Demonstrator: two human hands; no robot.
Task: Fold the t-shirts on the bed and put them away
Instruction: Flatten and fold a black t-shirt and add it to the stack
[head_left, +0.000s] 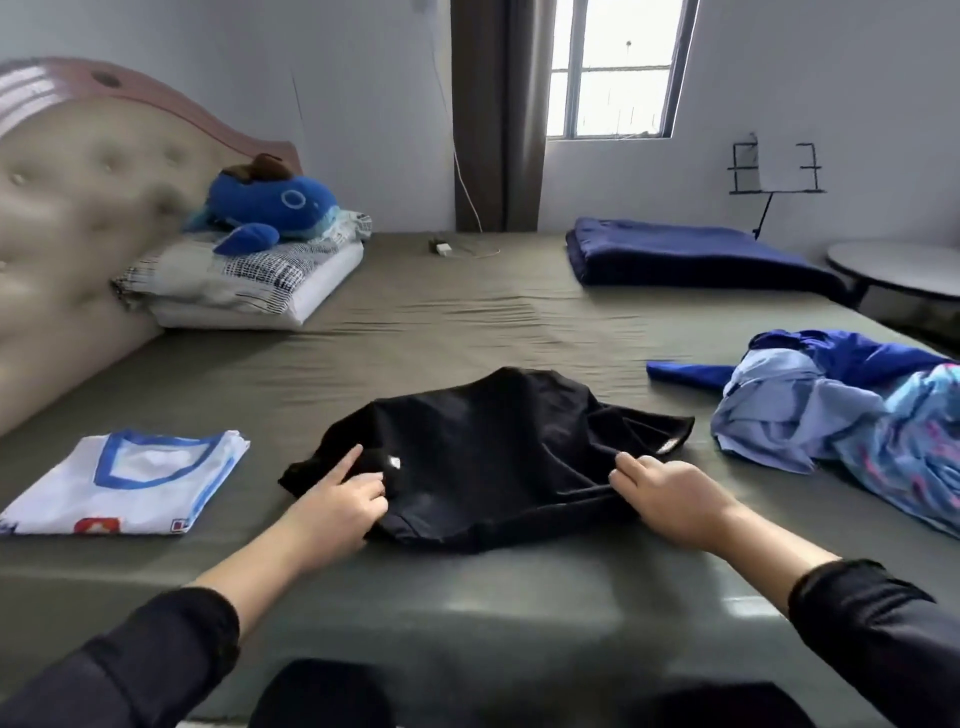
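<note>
- On the bed (415, 322), near its front edge, a black shirt (493, 447) lay rumpled between both hands.
- Left hand (337, 501) gripped the shirt's left side, fingers curled into the cloth, index finger stretched out along it.
- Right hand (670, 493) pinched the shirt's right edge, fingers bent tight round a fold.
- Left of the black shirt, well apart, a white shirt (130, 483) with blue collar trim lay folded flat.
- To the right sat a pile (852, 410) of blue clothes, unfolded.
- Farther back lay a folded navy blanket (691, 254); by the headboard (78, 208), a blue plush (270, 205) sat on pillows (234, 280).
</note>
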